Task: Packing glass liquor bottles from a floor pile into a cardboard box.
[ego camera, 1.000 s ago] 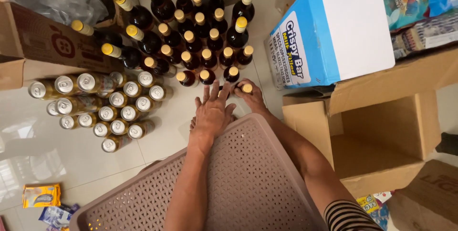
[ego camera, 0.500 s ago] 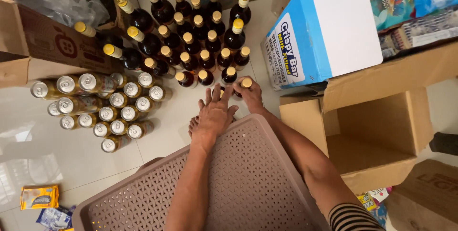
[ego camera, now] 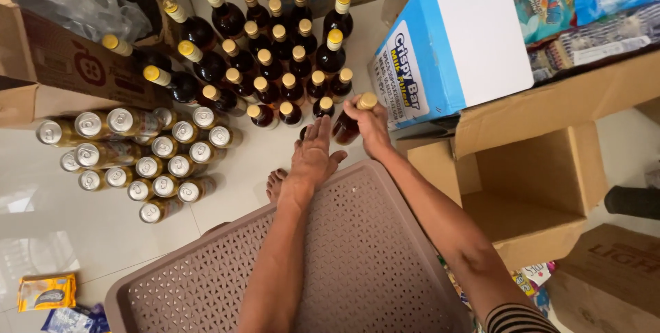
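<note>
Here the right hand (ego camera: 371,123) grips a gold-capped dark bottle (ego camera: 347,125) by its neck; the left hand (ego camera: 313,158) lies spread flat, empty. Swung carelessly, it could topple the tightly packed neighbouring bottles (ego camera: 275,65).

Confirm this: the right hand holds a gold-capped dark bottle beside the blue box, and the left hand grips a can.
Wrong on the left hand: the head view shows it open and flat at the edge of the brown crate, holding nothing; the cans stand apart on the floor. The rest holds: the right hand holds a gold-capped dark bottle beside the blue box.
</note>
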